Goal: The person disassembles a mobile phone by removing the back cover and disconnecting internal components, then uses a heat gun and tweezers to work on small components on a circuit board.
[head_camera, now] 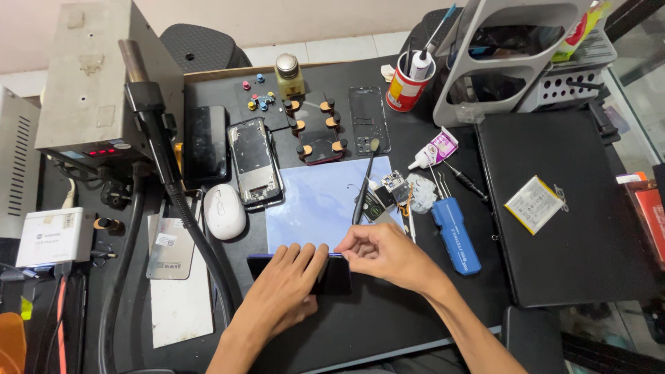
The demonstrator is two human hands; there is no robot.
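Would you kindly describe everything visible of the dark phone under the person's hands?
The phone is a dark, flat slab with a bluish upper edge, lying flat on the black mat just below the pale blue sheet. The left hand presses on it; the right hand pinches its upper edge. Most of it is hidden.

A phone (325, 273) lies near the front edge of the bench (388, 325), under both hands, the left hand (287, 287) beside the right hand (384, 253). Just behind it lies a mat (312, 201), with a mouse (224, 211) to its left and a tool case (456, 235) to its right. A laptop (575, 208) sits toward the right edge, a battery (533, 204) on it. A cup (406, 86) stands near the back edge.
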